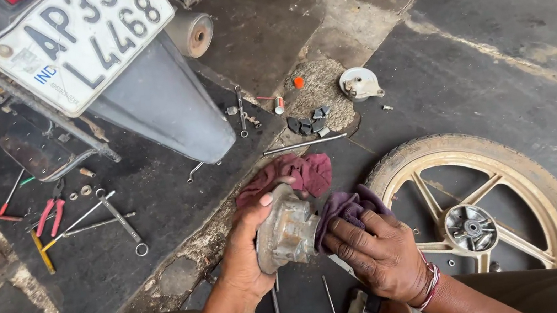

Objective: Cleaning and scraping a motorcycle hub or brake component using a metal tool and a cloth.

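My left hand grips a round, grimy metal hub part, holding it on edge above the floor. My right hand presses a dark purple rag against the part's right face. A maroon cloth lies on the floor just behind the part. Both forearms come up from the bottom of the view.
A motorcycle's grey rear mudguard and number plate hang at upper left. A dusty alloy wheel with tyre lies at right. Pliers, spanners, a long axle rod, rubber blocks and a round plate are scattered on the floor.
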